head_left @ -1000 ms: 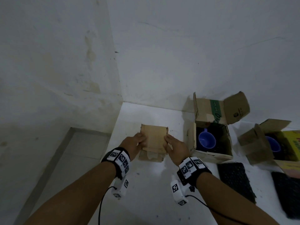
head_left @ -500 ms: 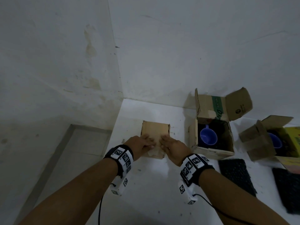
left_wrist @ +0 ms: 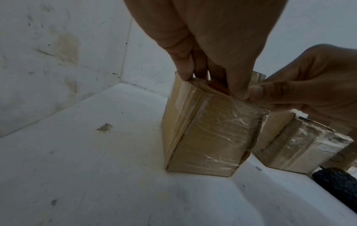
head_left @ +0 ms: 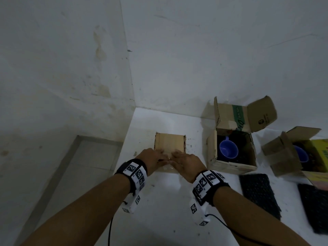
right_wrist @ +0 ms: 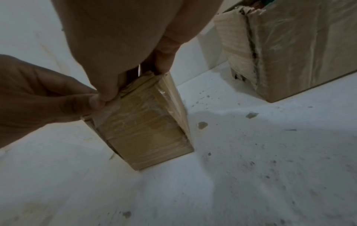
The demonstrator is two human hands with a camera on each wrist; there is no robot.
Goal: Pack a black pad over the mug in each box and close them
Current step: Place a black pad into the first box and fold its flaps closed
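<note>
1. Cardboard under both hands is now shut: a second ago the top flap of the closed box (head_left: 170, 145) stood half up with the hands at its sides, and now it lies flat.
2. Left hand (head_left: 154, 159) rests on the near top edge; in its wrist view the fingers curl over the lip and the thumb pinches the taped corner. Right hand (head_left: 184, 162) mirrors it, fingers curled over the same edge and thumb meeting the left thumb at the tape.
3. My reading is that this box is finished or nearly so, with only the flap left to press home. Whether a pad lies inside I cannot tell, since the lid hides it.
4. Beyond the right wrist, 2 black pads lie flat on the table (head_left: 159, 219): the nearer pad (head_left: 258, 191) and the right pad (head_left: 316, 208), blurred at the frame edge. So 2 boxes remain.
5. Farther right, the middle box (head_left: 232, 167) stands open with its flaps up, and a blue mug (head_left: 228, 151) lies on its side inside, mouth toward the camera, handle toward the far wall.
6. At the right edge, the yellow box (head_left: 319, 153) is also open, with a second mug (head_left: 301, 155) partly hidden.
7. Upright near the corner of the walls, the closed box has its long axis vertical.
</note>
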